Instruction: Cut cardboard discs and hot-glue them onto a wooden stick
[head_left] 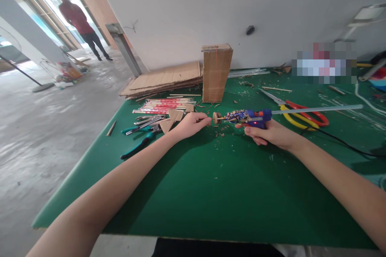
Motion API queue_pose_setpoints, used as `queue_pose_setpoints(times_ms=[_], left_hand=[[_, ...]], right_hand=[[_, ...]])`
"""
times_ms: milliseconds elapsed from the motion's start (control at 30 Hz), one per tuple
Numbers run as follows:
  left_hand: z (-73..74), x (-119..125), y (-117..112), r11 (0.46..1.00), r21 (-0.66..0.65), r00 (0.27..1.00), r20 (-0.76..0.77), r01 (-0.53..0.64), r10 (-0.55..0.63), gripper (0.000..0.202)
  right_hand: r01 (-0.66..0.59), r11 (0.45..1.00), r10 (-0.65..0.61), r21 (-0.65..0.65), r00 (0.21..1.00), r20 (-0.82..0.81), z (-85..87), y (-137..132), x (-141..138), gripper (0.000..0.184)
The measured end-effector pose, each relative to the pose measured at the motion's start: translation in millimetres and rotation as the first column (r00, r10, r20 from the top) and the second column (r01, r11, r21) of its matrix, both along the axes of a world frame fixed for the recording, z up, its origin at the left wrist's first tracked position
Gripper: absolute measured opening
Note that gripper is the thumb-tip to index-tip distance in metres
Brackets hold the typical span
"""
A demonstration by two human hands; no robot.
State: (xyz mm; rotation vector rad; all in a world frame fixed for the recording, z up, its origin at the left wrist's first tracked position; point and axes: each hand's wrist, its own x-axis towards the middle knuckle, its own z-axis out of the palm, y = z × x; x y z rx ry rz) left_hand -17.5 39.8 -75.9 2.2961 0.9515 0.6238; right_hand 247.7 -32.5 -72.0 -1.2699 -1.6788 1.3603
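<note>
I see the left arm [129, 172] slanting rightward, left hand [191, 125] pinched; the right arm [334, 174] slants leftward, right hand [274, 134] curled in.

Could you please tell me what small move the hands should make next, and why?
Probably a gentle squeeze of the glue gun by the right hand, with the left hand steady: the nozzle points at the small brown disc beside that hand, and a glue stick sticks out of the gun's back. Whether nozzle and disc touch is unclear.
</note>
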Motion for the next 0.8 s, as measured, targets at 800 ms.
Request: queue_pose_setpoints(times_ms=[800], left_hand=[[1.6,-3,-1,0.998,-0.047,0.999,0.021,-0.045,0.046,0.047]], right_hand=[[0.009,0.999,-0.006,-0.037,0.997,0.08,11.5,-4,-5,0.042]])
